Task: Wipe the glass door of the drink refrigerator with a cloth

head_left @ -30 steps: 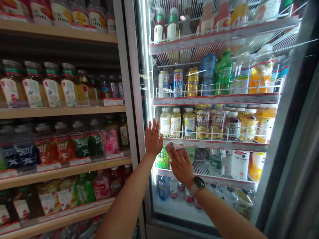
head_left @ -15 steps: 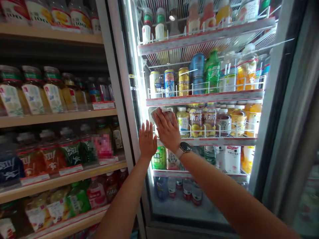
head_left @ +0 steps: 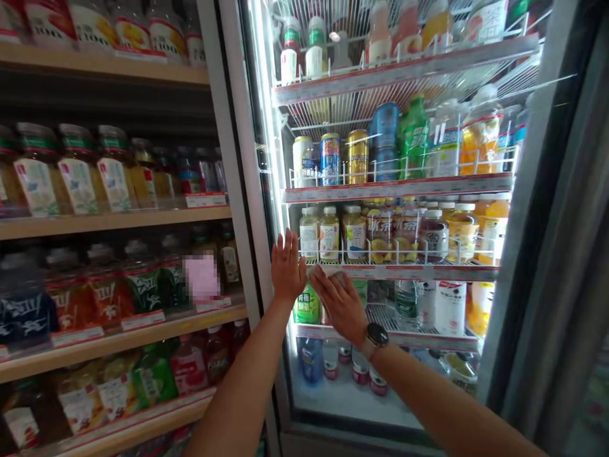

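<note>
Your left hand (head_left: pixel 288 270) spreads empty, straight fingers against the clear glass cooler door (head_left: pixel 352 409), seemingly for support; your right hand's (head_left: pixel 339 306) extended fingers flatten a thin white cloth (head_left: pixel 337 269) there, presumably keeping contact.

1 head-worn camera looks forward and slightly down over the outstretched left hand (head_left: pixel 288 270) and right hand (head_left: pixel 340 301), close before the lit drinks cooler (head_left: pixel 352 438), seen nearly front-on, with wooden shelves (head_left: pixel 118 221) along the view's left side
</note>
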The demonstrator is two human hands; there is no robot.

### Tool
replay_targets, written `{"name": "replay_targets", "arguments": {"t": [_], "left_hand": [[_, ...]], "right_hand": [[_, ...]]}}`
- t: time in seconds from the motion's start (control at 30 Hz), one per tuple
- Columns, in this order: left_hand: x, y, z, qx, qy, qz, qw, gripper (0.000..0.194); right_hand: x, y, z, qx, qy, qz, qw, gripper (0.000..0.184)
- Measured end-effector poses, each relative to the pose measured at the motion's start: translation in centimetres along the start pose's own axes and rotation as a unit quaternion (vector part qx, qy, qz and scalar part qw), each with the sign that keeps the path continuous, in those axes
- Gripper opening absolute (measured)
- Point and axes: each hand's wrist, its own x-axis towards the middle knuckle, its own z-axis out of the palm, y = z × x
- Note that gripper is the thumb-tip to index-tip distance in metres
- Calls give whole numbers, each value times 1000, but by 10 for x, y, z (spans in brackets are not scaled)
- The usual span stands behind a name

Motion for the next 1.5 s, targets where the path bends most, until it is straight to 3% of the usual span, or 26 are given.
{"name": "replay_targets", "arguments": {"t": [0.13,0.23,0.33,0.53,0.63,0.73,0.93,1.03,1.13,1.33,1.4,1.5], "left_hand": [[0,1,-1,-5,-7,0,1000,62],[0,1,-1,-6,-12,-6,1000,62],[-1,0,-1,-8,-22,-12,1000,62],[-3,-1,0,-11,-33,-16,999,61],[-3,0,-1,-5,-30,-17,999,61],[-2,1,-1,-4,-25,-14,1000,61],[-2,0,-1,-17,-28,-19,999,61],[-2,0,-1,-23,-34,-26,999,60],[-1,0,-1,-20,-27,-25,999,60],[0,1,-1,-7,-6,-11,1000,60],[0,1,-1,-8,-5,-8,1000,61],[-1,-1,1,-17,-8,-14,1000,61]], "right_hand": [[95,26,-21,8,50,26,998,63],[123,31,-24,9,72,39,997,63],[99,22,-18,6,73,37,997,65],[-20,-10,6,-21,15,17,1000,63],[-58,-18,12,-17,-7,14,1000,63],[-45,-11,6,-3,-12,8,1000,69],[85,26,-22,21,49,27,998,68],[114,32,-27,17,71,40,997,64],[89,26,-21,6,62,36,997,65],[-10,6,-2,-7,21,26,999,64],[-19,4,-1,-10,16,34,999,64],[3,4,-6,1,17,42,999,66]]}}
